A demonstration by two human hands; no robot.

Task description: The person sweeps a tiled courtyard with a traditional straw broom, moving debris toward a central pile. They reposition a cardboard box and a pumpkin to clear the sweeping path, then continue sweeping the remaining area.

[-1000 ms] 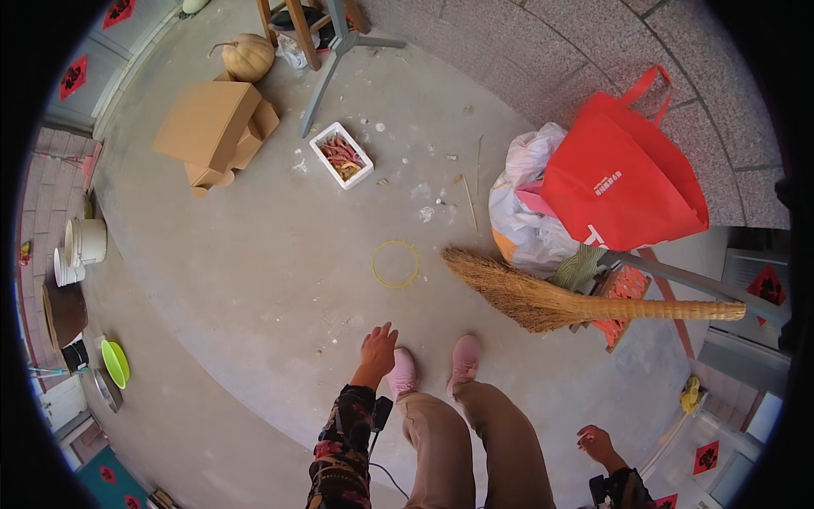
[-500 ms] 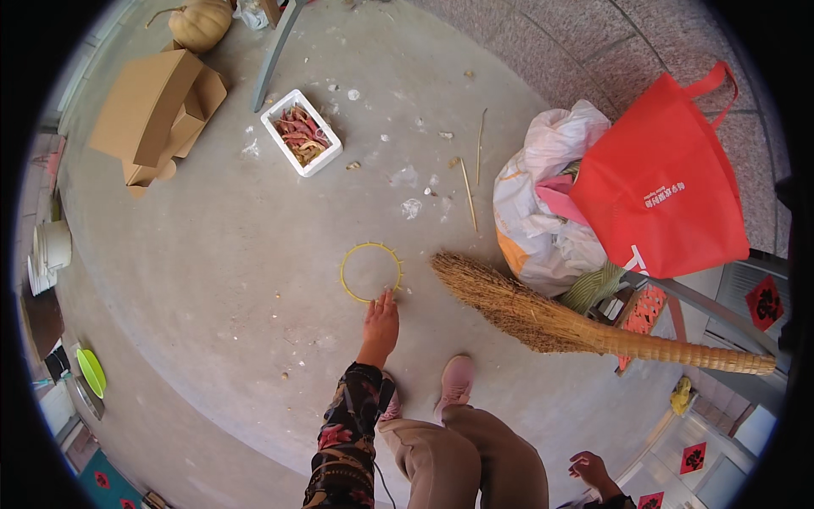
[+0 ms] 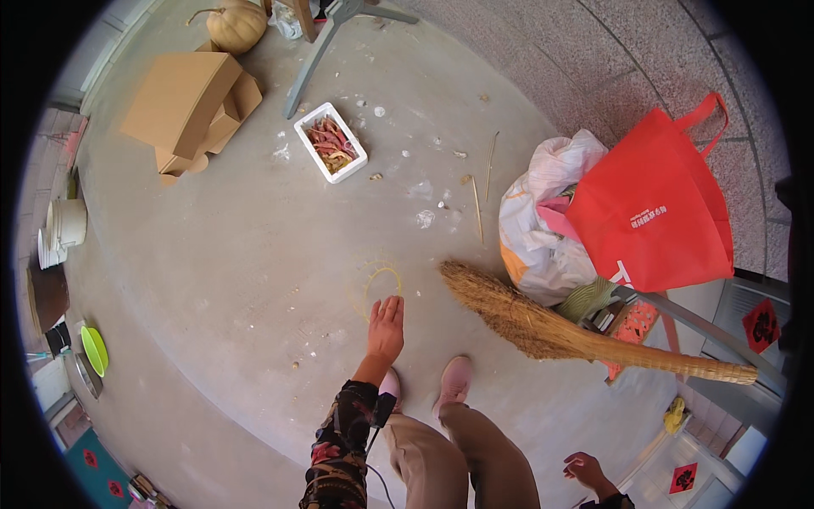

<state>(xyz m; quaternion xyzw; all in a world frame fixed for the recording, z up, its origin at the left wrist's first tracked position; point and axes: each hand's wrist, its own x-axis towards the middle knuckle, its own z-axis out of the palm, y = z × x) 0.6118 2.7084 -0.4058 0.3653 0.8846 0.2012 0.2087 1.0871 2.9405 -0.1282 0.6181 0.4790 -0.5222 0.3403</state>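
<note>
A thin yellow ring with small knobs around its outside [image 3: 386, 270] shows in front of my left hand [image 3: 387, 327], smeared by motion. My fingers are stretched forward over its lower edge; whether they touch it is hidden. Below and to the right, my right hand [image 3: 583, 467] hangs beside my leg, fingers loosely bent and apart, with nothing visible in it. The sleeve of my left arm is dark and flowered. My pink shoes [image 3: 454, 377] stand on the floor behind the ring.
Ahead stands a white foam box [image 3: 346, 174] of reddish roots. Left of it are an opened cardboard box [image 3: 174, 97] and a pumpkin [image 3: 237, 25]. On the right, a straw broom [image 3: 543, 327] lies by a white sack [image 3: 543, 246] and a red bag [image 3: 653, 204].
The ring has blurred and shifted slightly right and down in the picture. My left hand sits a little lower, and the whole view has shifted a bit.
</note>
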